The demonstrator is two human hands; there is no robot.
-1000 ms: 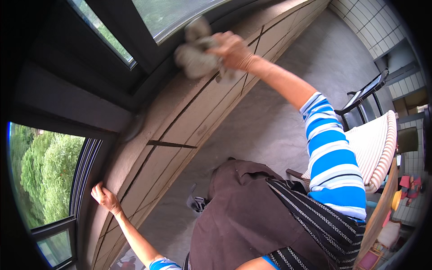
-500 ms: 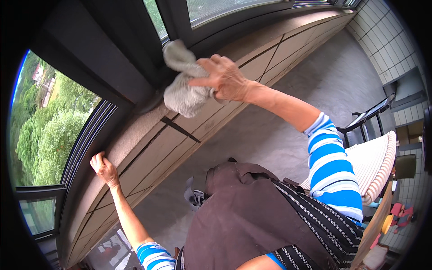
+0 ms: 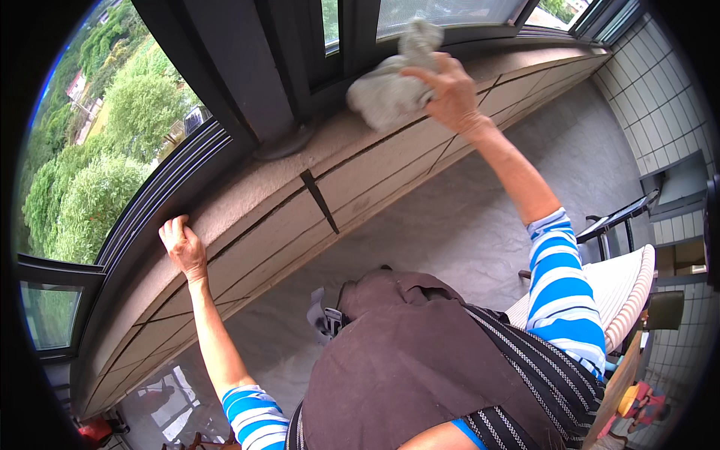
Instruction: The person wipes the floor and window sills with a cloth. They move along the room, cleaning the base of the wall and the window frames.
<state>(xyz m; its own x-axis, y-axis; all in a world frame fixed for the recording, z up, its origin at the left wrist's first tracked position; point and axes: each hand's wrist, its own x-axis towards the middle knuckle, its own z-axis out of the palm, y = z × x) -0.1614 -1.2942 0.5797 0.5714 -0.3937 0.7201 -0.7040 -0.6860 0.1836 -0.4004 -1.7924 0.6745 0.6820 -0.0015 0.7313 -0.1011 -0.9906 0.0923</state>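
Far left, green trees beyond the glass, and here's the left hand on the ledge, fingers bent; whether they're gripping, I can't tell. Past the dark post, there's the pale grey cloth, bunched up at the ledge by the window frame, right hand clamping its fingers on it! Over right, a striped chair beside the blue-and-white sleeve.
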